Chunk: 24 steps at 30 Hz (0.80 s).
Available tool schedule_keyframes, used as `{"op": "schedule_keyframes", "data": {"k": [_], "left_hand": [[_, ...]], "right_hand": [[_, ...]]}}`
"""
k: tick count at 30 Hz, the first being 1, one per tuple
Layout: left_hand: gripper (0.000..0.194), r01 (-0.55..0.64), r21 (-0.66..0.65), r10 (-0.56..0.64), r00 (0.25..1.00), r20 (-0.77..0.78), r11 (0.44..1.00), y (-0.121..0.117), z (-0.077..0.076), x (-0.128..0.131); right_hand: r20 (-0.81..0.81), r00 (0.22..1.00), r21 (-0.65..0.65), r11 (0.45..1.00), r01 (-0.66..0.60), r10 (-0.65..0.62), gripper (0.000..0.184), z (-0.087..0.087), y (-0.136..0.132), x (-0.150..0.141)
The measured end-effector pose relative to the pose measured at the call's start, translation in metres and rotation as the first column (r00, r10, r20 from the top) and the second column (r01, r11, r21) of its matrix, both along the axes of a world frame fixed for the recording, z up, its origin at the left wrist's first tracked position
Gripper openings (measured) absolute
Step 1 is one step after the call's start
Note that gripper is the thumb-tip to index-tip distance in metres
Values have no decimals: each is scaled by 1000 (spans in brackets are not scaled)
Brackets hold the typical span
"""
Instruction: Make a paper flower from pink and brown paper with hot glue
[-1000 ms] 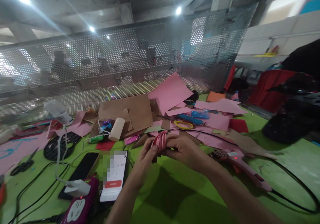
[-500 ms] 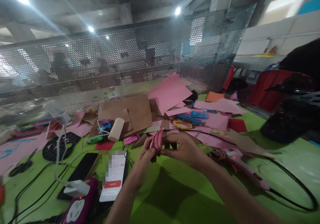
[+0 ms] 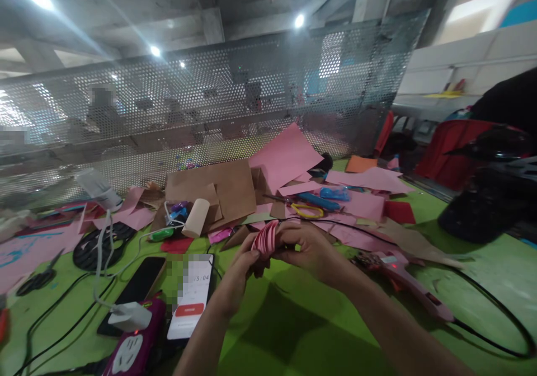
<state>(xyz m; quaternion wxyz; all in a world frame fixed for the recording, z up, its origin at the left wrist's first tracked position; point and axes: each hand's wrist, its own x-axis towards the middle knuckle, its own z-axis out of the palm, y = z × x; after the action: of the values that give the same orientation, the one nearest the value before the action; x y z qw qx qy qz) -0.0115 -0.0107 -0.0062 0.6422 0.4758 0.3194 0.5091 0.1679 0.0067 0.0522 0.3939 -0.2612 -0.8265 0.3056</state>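
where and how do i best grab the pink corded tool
Probably the slim handle of the pink tool, right hand from above: it lies exposed, slanting toward the near right, with the black cord leaving its end.

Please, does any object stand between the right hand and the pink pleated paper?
Nothing visible does: the right hand holds the pink pleated paper together with the left hand. The yellow-handled scissors lie beyond, not between.

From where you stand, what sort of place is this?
Probably a shared craft workshop: a green table strewn with pink paper, yellow-handled scissors and what looks like a pink glue gun, under a bare concrete ceiling.
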Motion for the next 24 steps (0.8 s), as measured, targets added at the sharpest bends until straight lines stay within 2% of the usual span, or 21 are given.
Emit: {"op": "schedule_keyframes", "data": {"k": [3, 10, 18, 24], "left_hand": [[46, -2, -3, 2, 1000, 9, 1000, 1, -1, 0], [44, -2, 85, 5, 999, -40, 996, 4, -4, 1], [46, 52, 26, -52, 999, -3, 998, 7, -7, -1], [44, 46, -15, -45, 995, 89, 999, -6, 3, 2]], "right_hand": [[25, 1000, 3, 1000, 18, -18, 11, 2, -1, 1], [46, 999, 17, 1000, 11, -12, 6, 3, -6, 1], [64, 998, 11, 1000, 21, -21, 13, 2, -6, -1], [56, 998, 6, 1000, 14, -14, 16, 4, -6, 0]]}}
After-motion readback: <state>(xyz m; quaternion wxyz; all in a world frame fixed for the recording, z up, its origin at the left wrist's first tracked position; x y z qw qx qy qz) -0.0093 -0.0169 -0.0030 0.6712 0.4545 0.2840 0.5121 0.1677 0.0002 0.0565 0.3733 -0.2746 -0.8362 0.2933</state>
